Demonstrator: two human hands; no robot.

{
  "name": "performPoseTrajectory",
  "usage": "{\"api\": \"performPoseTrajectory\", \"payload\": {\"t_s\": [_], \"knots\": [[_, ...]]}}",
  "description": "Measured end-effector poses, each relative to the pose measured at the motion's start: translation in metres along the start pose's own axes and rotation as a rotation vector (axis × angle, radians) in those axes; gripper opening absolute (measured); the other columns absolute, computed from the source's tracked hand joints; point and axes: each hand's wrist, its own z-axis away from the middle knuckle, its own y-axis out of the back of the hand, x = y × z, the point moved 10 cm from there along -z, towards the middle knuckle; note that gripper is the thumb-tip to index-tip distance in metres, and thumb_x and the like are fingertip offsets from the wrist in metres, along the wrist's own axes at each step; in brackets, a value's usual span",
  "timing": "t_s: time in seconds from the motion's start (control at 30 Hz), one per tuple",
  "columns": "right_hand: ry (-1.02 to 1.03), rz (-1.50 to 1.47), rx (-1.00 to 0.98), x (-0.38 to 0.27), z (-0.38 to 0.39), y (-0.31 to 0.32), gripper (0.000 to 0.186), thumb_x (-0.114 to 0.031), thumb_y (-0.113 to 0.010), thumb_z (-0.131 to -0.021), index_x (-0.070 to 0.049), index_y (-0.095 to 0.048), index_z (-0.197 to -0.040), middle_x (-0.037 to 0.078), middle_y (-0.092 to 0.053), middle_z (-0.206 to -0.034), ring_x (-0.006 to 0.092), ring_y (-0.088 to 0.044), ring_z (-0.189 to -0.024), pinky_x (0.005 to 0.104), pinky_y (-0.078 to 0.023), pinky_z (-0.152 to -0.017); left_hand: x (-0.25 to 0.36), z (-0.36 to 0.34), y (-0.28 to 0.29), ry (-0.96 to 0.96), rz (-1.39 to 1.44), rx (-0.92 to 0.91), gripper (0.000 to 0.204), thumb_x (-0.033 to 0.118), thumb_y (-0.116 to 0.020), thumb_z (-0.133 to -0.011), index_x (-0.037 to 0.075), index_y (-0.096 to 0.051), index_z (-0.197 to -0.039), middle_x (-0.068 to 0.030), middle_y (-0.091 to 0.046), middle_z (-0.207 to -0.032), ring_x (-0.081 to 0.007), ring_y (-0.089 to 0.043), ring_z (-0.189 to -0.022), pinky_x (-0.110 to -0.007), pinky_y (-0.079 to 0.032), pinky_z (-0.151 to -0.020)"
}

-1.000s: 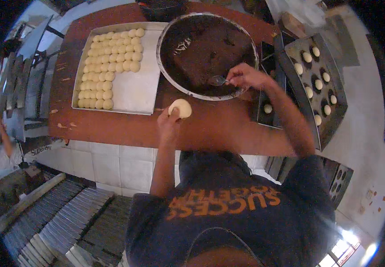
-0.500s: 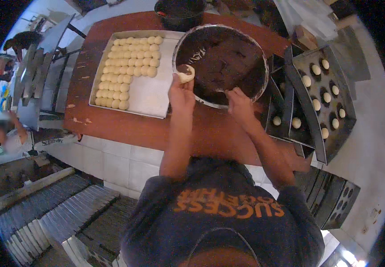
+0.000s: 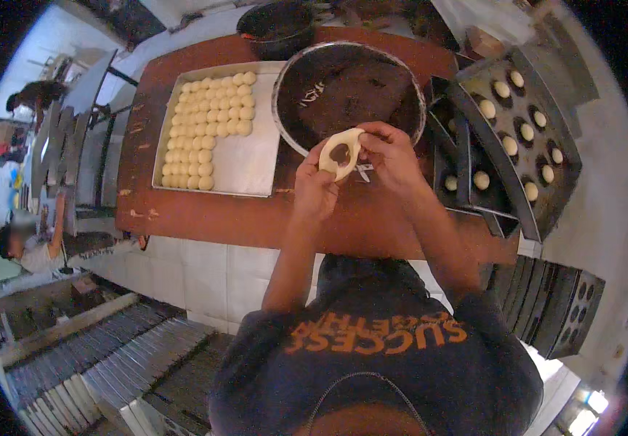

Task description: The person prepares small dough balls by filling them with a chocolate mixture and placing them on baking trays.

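Note:
My left hand (image 3: 316, 185) and my right hand (image 3: 390, 160) both pinch a flat, stretched piece of pale dough (image 3: 350, 139) with dark brown filling (image 3: 339, 152) in its middle. They hold it over the near edge of a large round bowl (image 3: 278, 109) of brown paste (image 3: 357, 91). A small pale item under my right hand is too unclear to name. Left of the bowl, a square metal tray (image 3: 252, 163) carries rows of pale dough balls (image 3: 208, 116). At the right, dark baking trays (image 3: 553, 192) hold spaced dough balls (image 3: 527, 132), one dark tray overlapping another.
The wooden table (image 3: 219, 221) bears a dark bucket (image 3: 274, 33) at the back. One person (image 3: 38, 247) is at the far left, another (image 3: 38, 94) behind near a long bench (image 3: 96, 76). Stacked metal trays (image 3: 110, 356) stand lower left, more molds (image 3: 553, 305) at the lower right.
My right hand has left the spoon seen earlier in the bowl and moved onto the dough. The dough, now stretched around brown filling, has moved right and is held by both hands.

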Motion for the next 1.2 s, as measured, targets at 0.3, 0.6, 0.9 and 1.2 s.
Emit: {"api": "performPoseTrajectory", "payload": {"t_s": [0.3, 0.6, 0.9, 1.2], "knots": [[0.487, 0.638, 0.204, -0.097, 0.087, 0.029, 0.021, -0.008, -0.066, -0.068, -0.008, -0.063, -0.088, 0.009, -0.06, -0.092, 0.0276, -0.056, -0.086, 0.032, -0.044, -0.077, -0.044, 0.033, -0.098, -0.052, -0.039, -0.304, 0.071, 0.024, -0.053, -0.08, 0.008, -0.013, -0.136, -0.0063, -0.03, -0.131, -0.0205, -0.033, -0.118, -0.034, -0.027, -0.098], [0.952, 0.906, 0.254, -0.157, 0.199, 0.129, 0.021, -0.015, -0.069, -0.062, -0.007, -0.059, -0.079, 0.01, -0.054, -0.085, 0.0285, -0.05, -0.081, 0.0361, -0.04, -0.073, -0.153, 0.052, -0.18, 0.064, -0.009, -0.037, 0.035, 0.011, -0.052, -0.085, 0.007, -0.037, -0.116, -0.0081, -0.051, -0.096, -0.0172, -0.054, -0.08, -0.028, -0.047, -0.069], [0.934, 0.848, 0.344, -0.191, 0.306, 0.26, 0.021, -0.002, -0.068, -0.058, -0.003, -0.057, -0.076, 0.01, -0.057, -0.085, 0.0249, -0.055, -0.084, 0.0328, -0.042, -0.075, -0.268, 0.11, -0.287, 0.108, -0.214, -0.132, 0.032, 0.0, -0.057, -0.077, 0.001, -0.043, -0.106, -0.0077, -0.054, -0.092, -0.0148, -0.055, -0.076, -0.025, -0.047, -0.064], [1.171, 1.001, 0.647, -0.249, 0.403, 0.329, 0.026, -0.005, -0.067, -0.056, -0.007, -0.058, -0.08, 0.006, -0.055, -0.088, 0.0275, -0.051, -0.088, 0.0388, -0.038, -0.08, -0.342, 0.147, -0.39, 0.155, -0.172, -0.217, 0.026, 0.008, -0.057, -0.082, 0.004, -0.046, -0.104, -0.0034, -0.053, -0.092, -0.01, -0.052, -0.081, -0.023, -0.045, -0.071]]}}
